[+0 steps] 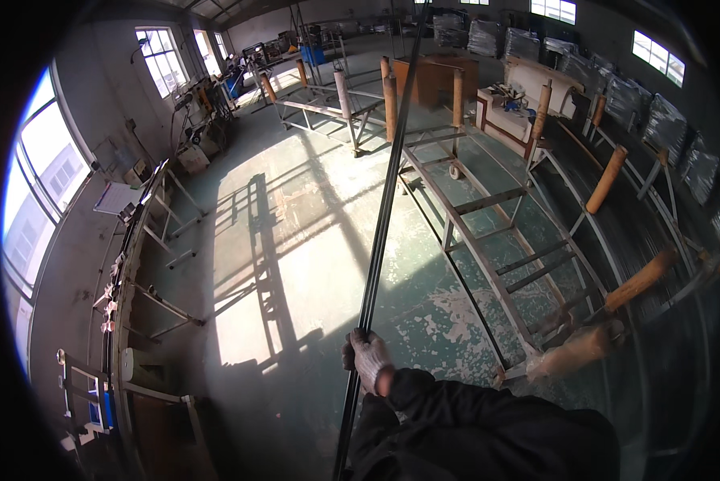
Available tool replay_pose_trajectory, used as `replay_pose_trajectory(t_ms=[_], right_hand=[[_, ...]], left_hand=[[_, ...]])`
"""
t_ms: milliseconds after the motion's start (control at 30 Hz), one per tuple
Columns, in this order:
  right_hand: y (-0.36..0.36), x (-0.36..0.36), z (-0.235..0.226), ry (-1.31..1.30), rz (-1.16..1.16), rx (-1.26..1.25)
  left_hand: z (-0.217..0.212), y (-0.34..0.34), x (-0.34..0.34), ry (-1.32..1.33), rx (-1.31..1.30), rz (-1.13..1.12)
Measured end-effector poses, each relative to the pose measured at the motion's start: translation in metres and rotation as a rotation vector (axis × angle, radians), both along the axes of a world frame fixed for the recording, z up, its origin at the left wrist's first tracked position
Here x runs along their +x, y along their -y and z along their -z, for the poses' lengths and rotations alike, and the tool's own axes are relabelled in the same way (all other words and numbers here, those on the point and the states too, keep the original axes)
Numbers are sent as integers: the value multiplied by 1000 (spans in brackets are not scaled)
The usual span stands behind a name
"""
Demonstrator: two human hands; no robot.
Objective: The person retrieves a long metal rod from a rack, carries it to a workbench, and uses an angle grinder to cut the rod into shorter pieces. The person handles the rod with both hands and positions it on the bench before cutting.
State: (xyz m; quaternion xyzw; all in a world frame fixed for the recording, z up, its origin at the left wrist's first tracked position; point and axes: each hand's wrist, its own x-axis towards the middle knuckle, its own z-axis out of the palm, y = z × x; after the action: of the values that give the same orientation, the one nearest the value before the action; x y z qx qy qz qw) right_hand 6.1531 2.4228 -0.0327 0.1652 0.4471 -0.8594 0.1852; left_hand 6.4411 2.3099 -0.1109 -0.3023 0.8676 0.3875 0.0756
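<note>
Dark sleeves (488,425) were nearest. Gloved fingers of the right hand (368,358) grasped long black bars (380,240), which stretched above the floor (328,313) toward its far edge, left of a metal frame (492,200). What the mostly hidden left hand's fingers did, I cannot tell.

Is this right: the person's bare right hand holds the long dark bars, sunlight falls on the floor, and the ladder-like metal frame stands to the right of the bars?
Not quite: the right hand isn't bare. The head view shows it in a pale glove, holding the long dark bars. Sunlight does fall on the floor, and the ladder-like metal frame stands to their right.
</note>
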Motion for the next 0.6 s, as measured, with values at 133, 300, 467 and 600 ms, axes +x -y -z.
replay_pose_trajectory(t_ms=[133, 300, 467, 600], right_hand=[[45, -139, 29, -34, 3, 11], [96, -327, 13, -23, 9, -31], [136, -500, -26, -70, -30, -107], [162, -646, -29, -93, -26, -205]], left_hand=[[22, 52, -140, -6, -3, -10], [5, 125, -354, -42, -20, 84], [-31, 171, -569, -68, -39, 234], [-27, 182, -725, -93, -47, 295]])
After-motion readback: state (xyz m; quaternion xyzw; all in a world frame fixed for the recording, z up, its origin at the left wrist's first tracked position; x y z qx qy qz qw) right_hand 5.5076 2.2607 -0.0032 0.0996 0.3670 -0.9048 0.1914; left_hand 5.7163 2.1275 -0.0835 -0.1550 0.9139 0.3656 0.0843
